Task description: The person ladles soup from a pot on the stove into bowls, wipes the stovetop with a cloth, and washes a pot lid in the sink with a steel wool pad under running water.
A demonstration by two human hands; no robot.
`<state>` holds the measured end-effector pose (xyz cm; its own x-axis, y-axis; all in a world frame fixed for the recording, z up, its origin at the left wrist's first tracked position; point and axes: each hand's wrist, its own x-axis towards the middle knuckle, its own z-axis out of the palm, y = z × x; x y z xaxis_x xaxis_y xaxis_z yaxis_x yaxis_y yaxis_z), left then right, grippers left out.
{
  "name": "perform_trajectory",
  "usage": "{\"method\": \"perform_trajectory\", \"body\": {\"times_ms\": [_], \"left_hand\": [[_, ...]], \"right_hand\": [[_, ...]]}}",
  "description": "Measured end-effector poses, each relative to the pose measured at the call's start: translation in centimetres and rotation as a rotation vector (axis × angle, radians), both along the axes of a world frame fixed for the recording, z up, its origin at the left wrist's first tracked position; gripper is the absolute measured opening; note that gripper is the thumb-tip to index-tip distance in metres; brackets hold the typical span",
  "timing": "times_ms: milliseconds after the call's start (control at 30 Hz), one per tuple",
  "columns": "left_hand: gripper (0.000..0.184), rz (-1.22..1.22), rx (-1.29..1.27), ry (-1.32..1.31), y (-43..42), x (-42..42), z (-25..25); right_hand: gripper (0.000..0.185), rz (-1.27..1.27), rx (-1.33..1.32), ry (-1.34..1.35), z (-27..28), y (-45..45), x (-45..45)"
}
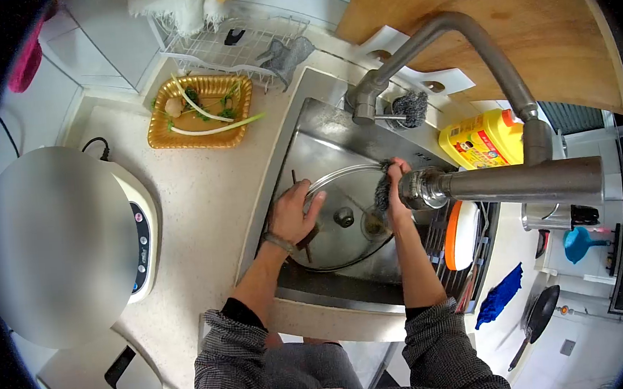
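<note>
A round glass lid (336, 240) with a dark knob lies tilted in the steel sink (335, 124). At its left rim is my left hand (295, 211), thumb apart from the fingers, gripping the edge. My right hand (396, 188) is closed on a dark wire scouring pad (382, 189), which touches the lid's right rim. Part of the right hand is hidden behind the faucet head (423, 189). Chopsticks or thin sticks show beneath the left hand.
A gold tray (243, 102) holds green onions at the back left. A yellow bottle (481, 139) stands right of the sink. The faucet (489, 45) arches over the right side. An orange-and-white brush or dish (462, 234) rests on the rack (439, 258).
</note>
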<state>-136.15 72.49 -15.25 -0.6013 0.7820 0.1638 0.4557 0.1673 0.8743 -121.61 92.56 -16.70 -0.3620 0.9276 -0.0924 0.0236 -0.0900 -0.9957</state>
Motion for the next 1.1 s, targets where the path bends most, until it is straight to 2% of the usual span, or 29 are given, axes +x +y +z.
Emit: {"method": "perform_trajectory", "body": {"times_ms": [33,100,167,200,267,300,367,433,467,500,567,600,667,700,733,767,800,833,900,933,1000,1033,1100], "left_hand": [[0.024,0.022,0.035,0.023,0.1,-0.2,0.4],[0.025,0.035,0.069,0.042,0.0,-0.1,0.5],[0.023,-0.09,0.024,0.159,-0.5,0.3,0.5],[0.023,-0.093,0.029,0.157,-0.5,0.7,0.4],[0.019,-0.14,0.037,0.141,-0.5,1.4,0.5],[0.019,-0.139,0.047,0.145,-0.1,1.3,0.5],[0.015,-0.099,0.066,0.022,-0.1,1.8,1.3],[0.015,-0.074,0.036,-0.001,-0.2,1.7,1.2],[0.016,-0.075,0.022,0.032,-0.2,1.5,1.0],[0.016,-0.073,0.006,0.06,-0.1,1.4,0.7],[0.016,-0.076,-0.007,0.066,-0.4,1.7,0.4],[0.016,-0.086,-0.013,0.079,-0.5,1.8,0.3],[0.015,-0.1,0.038,0.066,-0.1,1.5,0.9],[0.015,-0.121,0.081,0.041,-0.4,1.7,1.1],[0.015,-0.124,0.077,0.038,-0.5,1.7,1.0],[0.017,-0.103,0.066,0.014,-0.6,1.7,0.8],[0.019,-0.077,0.061,-0.005,-0.3,1.5,0.9],[0.019,-0.073,0.067,0.001,-0.1,1.2,1.1],[0.025,-0.088,0.004,0.002,-0.3,0.9,1.3],[0.025,-0.084,-0.012,0.003,-0.7,0.7,1.5],[0.027,-0.032,0.066,0.115,-0.2,0.2,2.1],[0.027,-0.04,0.065,0.114,-0.1,0.3,2.0],[0.022,-0.088,0.042,0.152,-0.5,0.4,1.6]], "right_hand": [[0.016,-0.026,0.262,-0.311,3.2,-2.5,-1.8],[0.019,0.171,0.44,-0.413,7.1,-6.1,-3.9],[0.023,0.363,0.97,-0.522,8.3,-8.9,-4.9],[0.023,0.359,0.974,-0.526,8.3,-9.0,-4.8],[0.02,0.394,0.937,-0.474,8.0,-8.9,-4.3],[0.022,0.306,0.906,-0.405,7.9,-7.8,-3.7],[0.016,0.124,0.326,-0.281,5.4,-4.2,-1.6],[0.014,0.02,-0.142,0.003,5.5,-2.8,-1.6],[0.015,0.057,0.051,-0.026,5.7,-3.5,-2.1],[0.012,0.131,0.355,-0.279,5.5,-4.5,-2.6],[0.011,0.313,0.984,-0.563,7.5,-8.3,-4.7],[0.011,0.307,0.978,-0.568,7.4,-8.3,-4.3],[0.019,0.225,0.898,-0.41,6.7,-7.2,-3.8],[0.016,0.158,0.482,-0.248,5.2,-5.7,-2.5],[0.018,0.087,0.391,-0.245,1.6,-2.4,0.6],[0.024,-0.03,-0.289,0.117,0.8,-0.3,2.5],[0.027,-0.109,-0.467,0.155,0.9,1.3,3.9],[0.025,-0.237,-0.352,0.111,0.7,1.4,3.2],[0.02,-0.188,-0.24,0.235,0.1,0.3,3.3],[0.018,-0.077,0.049,0.035,0.9,-1.1,2.4],[0.017,0.049,0.377,-0.288,5.5,-5.2,-1.4],[0.021,0.108,0.58,-0.278,5.3,-6.6,-2.8],[0.024,0.384,0.898,-0.466,7.9,-9.2,-5.0]]}}
